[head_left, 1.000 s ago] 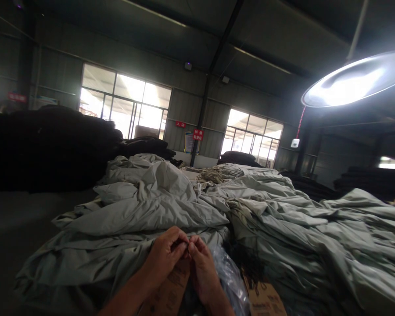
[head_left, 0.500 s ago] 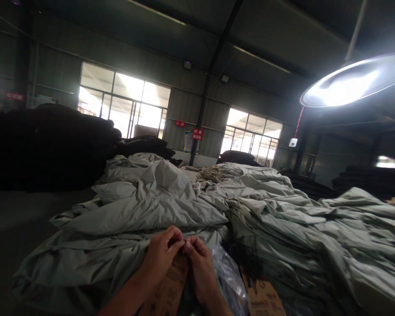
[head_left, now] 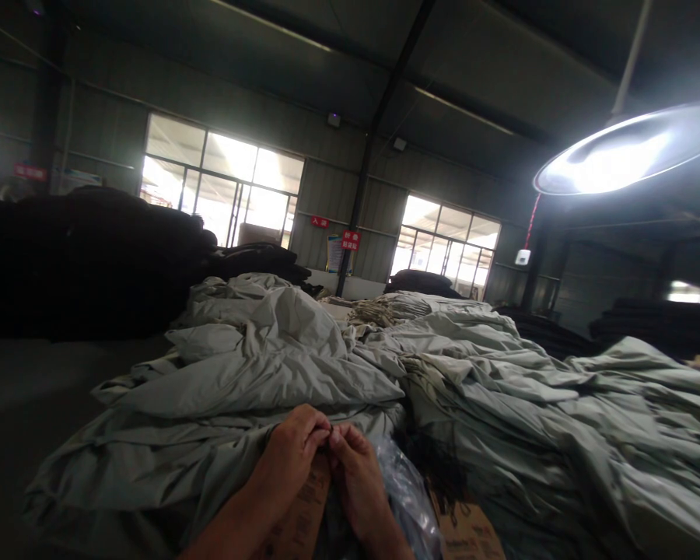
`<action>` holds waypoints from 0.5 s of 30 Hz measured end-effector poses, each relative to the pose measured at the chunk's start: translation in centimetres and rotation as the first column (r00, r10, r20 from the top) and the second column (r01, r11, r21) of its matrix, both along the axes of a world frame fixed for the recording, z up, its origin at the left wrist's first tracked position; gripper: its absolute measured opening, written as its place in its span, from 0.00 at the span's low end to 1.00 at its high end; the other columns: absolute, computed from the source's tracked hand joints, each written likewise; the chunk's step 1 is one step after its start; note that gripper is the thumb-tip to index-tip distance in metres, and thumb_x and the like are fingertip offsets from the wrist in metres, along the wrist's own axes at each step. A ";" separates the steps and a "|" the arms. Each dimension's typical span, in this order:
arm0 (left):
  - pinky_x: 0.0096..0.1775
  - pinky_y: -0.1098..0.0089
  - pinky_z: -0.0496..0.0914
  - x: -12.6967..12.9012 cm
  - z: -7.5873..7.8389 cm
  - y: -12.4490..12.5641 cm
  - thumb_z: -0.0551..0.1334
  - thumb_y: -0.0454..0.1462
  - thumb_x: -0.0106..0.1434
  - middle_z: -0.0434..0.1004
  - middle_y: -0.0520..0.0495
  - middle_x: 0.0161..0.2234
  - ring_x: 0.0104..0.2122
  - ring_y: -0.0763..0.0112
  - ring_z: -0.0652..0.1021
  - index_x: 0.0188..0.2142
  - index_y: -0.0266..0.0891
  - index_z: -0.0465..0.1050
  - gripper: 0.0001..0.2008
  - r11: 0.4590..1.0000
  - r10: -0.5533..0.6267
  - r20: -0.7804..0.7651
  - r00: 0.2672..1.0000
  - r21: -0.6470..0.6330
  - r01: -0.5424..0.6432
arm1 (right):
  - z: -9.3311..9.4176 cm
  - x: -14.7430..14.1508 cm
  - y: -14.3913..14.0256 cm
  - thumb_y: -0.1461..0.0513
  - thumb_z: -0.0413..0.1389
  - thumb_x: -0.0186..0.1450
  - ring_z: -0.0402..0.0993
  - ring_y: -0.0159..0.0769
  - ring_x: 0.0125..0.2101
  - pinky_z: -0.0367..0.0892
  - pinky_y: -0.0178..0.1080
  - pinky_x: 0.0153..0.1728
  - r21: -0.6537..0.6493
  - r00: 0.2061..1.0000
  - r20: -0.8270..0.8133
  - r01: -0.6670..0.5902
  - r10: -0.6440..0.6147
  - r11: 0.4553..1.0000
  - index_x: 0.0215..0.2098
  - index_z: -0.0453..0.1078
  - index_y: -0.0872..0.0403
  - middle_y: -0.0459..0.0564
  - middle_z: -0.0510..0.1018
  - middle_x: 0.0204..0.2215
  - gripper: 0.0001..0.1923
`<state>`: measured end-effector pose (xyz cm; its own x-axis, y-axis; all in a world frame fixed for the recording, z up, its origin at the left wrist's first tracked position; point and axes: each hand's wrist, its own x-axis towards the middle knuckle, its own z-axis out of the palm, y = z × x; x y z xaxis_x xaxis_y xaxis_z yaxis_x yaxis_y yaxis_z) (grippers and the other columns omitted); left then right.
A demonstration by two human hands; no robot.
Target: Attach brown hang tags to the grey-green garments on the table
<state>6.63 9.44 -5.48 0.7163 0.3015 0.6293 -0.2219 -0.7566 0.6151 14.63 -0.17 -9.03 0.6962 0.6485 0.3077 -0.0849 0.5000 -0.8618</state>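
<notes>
Nearest, the left hand (head_left: 288,459) and right hand (head_left: 355,482) meet fingertip to fingertip, pinching something too small to make out, above a cardboard box (head_left: 303,513) and clear plastic bag (head_left: 408,498). Beyond lie heaps of grey-green cloth (head_left: 303,365); far off, bright windows (head_left: 222,183).

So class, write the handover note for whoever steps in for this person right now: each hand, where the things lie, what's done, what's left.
Left hand and right hand: fingertips pinched together on something small and dark, too small to identify.
Below the hands: an open cardboard box with a clear plastic bag beside it.
Ahead: heaps of grey-green fabric.
Done: cannot tell from this view.
Left: whatever is pinched remains in the fingers, not yet set down.
</notes>
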 end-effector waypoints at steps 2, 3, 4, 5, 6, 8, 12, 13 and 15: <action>0.36 0.70 0.67 0.0 0.0 -0.1 0.50 0.32 0.59 0.72 0.48 0.29 0.32 0.69 0.72 0.26 0.40 0.66 0.09 0.995 0.028 0.013 1.000 0.094 -0.029 | -0.1 0.0 0.1 0.52 0.64 0.50 0.52 0.25 0.18 0.49 0.31 0.21 -0.008 1.000 0.012 0.013 -0.013 1.000 0.20 0.66 0.55 0.38 0.62 0.15 0.17; 0.36 0.69 0.67 0.0 0.0 -0.1 0.50 0.32 0.59 0.72 0.48 0.29 0.32 0.68 0.72 0.26 0.40 0.66 0.10 0.987 0.045 0.023 0.999 0.156 -0.048 | -0.1 0.0 0.1 0.52 0.63 0.50 0.53 0.25 0.18 0.50 0.31 0.21 -0.010 1.000 0.016 0.016 -0.016 1.000 0.20 0.66 0.55 0.39 0.62 0.15 0.17; 0.36 0.68 0.67 0.0 0.0 -0.2 0.49 0.32 0.59 0.72 0.47 0.30 0.33 0.67 0.71 0.26 0.40 0.66 0.10 0.973 0.064 0.032 0.997 0.218 -0.069 | -0.2 -0.1 0.1 0.52 0.63 0.51 0.54 0.25 0.18 0.51 0.31 0.22 -0.009 1.000 0.015 0.017 -0.017 1.000 0.20 0.66 0.55 0.39 0.64 0.16 0.16; 0.37 0.67 0.66 -0.1 0.0 -0.3 0.49 0.31 0.59 0.71 0.47 0.30 0.33 0.66 0.71 0.26 0.40 0.66 0.10 0.957 0.084 0.037 0.996 0.275 -0.091 | -0.2 -0.2 0.1 0.53 0.64 0.50 0.56 0.26 0.19 0.52 0.31 0.22 -0.004 1.000 0.008 0.015 -0.015 1.000 0.20 0.66 0.55 0.40 0.65 0.17 0.16; 0.37 0.66 0.66 -0.1 -0.1 -0.4 0.49 0.31 0.59 0.71 0.47 0.30 0.33 0.66 0.70 0.26 0.40 0.66 0.10 0.942 0.107 0.039 0.993 0.317 -0.114 | -0.1 -0.3 0.2 0.53 0.64 0.50 0.57 0.26 0.19 0.53 0.31 0.23 0.002 1.000 -0.007 0.008 -0.008 1.000 0.20 0.66 0.55 0.40 0.67 0.17 0.15; 0.37 0.64 0.65 -0.1 -0.2 -0.5 0.49 0.30 0.59 0.71 0.47 0.30 0.33 0.65 0.70 0.27 0.40 0.66 0.10 0.924 0.143 0.034 0.989 0.353 -0.145 | 0.1 -0.6 0.2 0.55 0.65 0.48 0.60 0.26 0.20 0.55 0.31 0.24 0.016 0.998 -0.056 -0.014 0.015 1.000 0.21 0.65 0.55 0.40 0.69 0.18 0.15; 0.37 0.67 0.65 -0.3 -0.1 -0.5 0.46 0.30 0.60 0.69 0.48 0.29 0.32 0.67 0.70 0.27 0.40 0.63 0.11 0.956 0.160 0.023 0.987 0.245 -0.161 | 0.8 -1.2 -0.1 0.56 0.66 0.47 0.59 0.25 0.17 0.54 0.30 0.21 0.035 0.990 -0.132 -0.050 0.054 0.998 0.20 0.62 0.54 0.38 0.67 0.15 0.17; 0.36 0.68 0.65 -0.4 0.0 -0.3 0.45 0.30 0.61 0.68 0.48 0.29 0.32 0.68 0.70 0.27 0.41 0.62 0.11 0.965 0.166 0.024 0.986 0.199 -0.168 | 1.0 -1.3 -0.2 0.56 0.66 0.47 0.59 0.25 0.17 0.54 0.30 0.21 0.032 0.988 -0.142 -0.056 0.060 0.998 0.20 0.63 0.54 0.38 0.67 0.15 0.17; 0.35 0.68 0.65 -0.5 0.4 0.0 0.45 0.32 0.61 0.67 0.48 0.29 0.31 0.68 0.70 0.27 0.41 0.61 0.11 0.976 0.177 0.023 0.984 0.123 -0.179 | 1.1 -1.3 -0.3 0.57 0.66 0.46 0.60 0.25 0.18 0.55 0.30 0.21 0.021 0.987 -0.150 -0.056 0.058 0.998 0.22 0.65 0.54 0.39 0.68 0.16 0.15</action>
<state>6.14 9.49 -5.04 0.6506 0.3425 0.6778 -0.0836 -0.8548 0.5121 13.30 -0.45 -7.92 0.6975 0.6841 0.2133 -0.2420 0.5051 -0.8284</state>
